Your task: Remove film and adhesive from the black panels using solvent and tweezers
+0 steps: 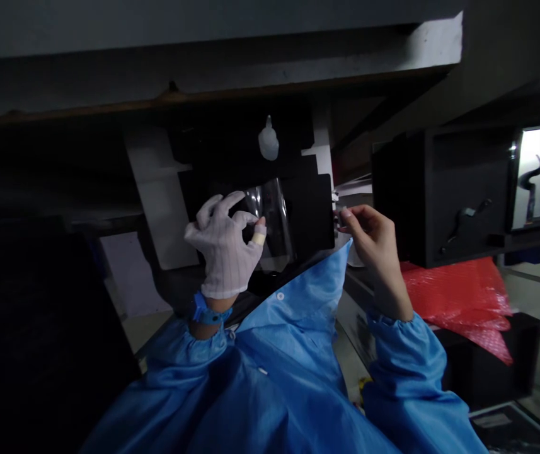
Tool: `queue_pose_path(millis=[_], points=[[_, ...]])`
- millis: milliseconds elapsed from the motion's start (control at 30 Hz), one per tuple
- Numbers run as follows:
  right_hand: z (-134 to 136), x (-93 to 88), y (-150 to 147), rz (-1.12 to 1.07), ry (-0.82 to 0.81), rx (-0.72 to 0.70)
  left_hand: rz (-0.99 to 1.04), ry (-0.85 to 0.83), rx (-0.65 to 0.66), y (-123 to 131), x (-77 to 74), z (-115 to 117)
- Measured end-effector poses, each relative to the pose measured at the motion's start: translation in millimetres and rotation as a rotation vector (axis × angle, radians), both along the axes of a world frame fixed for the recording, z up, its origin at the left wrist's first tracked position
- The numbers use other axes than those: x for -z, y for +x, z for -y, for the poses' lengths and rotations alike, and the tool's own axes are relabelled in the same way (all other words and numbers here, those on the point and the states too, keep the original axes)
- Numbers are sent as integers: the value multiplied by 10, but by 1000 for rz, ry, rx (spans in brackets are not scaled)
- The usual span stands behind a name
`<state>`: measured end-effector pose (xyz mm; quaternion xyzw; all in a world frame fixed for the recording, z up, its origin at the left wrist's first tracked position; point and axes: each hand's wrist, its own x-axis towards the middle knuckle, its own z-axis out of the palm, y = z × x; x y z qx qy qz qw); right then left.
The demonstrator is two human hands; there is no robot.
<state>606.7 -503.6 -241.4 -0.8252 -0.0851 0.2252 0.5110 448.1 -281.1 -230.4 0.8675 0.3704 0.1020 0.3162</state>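
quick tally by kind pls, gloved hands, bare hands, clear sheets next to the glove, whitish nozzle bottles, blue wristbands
Gloved hand (left): 1
Bare hand (right): 1
Clear sheet: 1, as far as the dim view shows
Whitish nozzle bottle: 1
Blue wristband: 1
Total: 5

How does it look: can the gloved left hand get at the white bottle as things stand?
Probably yes: the white bottle sits beyond the clear film, and nothing visible blocks the left hand, though it seems to be pinching the film's edge.
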Motion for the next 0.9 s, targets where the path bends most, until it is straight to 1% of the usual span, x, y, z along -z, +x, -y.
queue_pose_path(millis=[167,300,367,400,467,567,633,733,800,900], points=[[-56,-36,9,-97,69,-30,8,-50,-3,-24,-115,-21],[-115,-36,-1,-77,76,-16,33,-12,2,18,-239,-41],[-130,-21,-7,-47,48,-19,72,10,32,67,-253,-45],[-133,-12,-9,-33,31,-23,92,3,54,92,-236,-44],[-135,2,-8,-22,19,-22,124,-54,99,130,-155,-38],[-133,14,3,-41,47,-4,139,-139,128,151,34,-13],[-133,14,11,-27,41,9,144,-136,126,150,154,21],[-139,8,9,53,-19,-3,166,-55,141,146,267,89],[-150,8,1,104,-54,-17,172,35,163,144,294,127],[-170,21,1,59,-35,-27,158,154,197,132,297,141]])
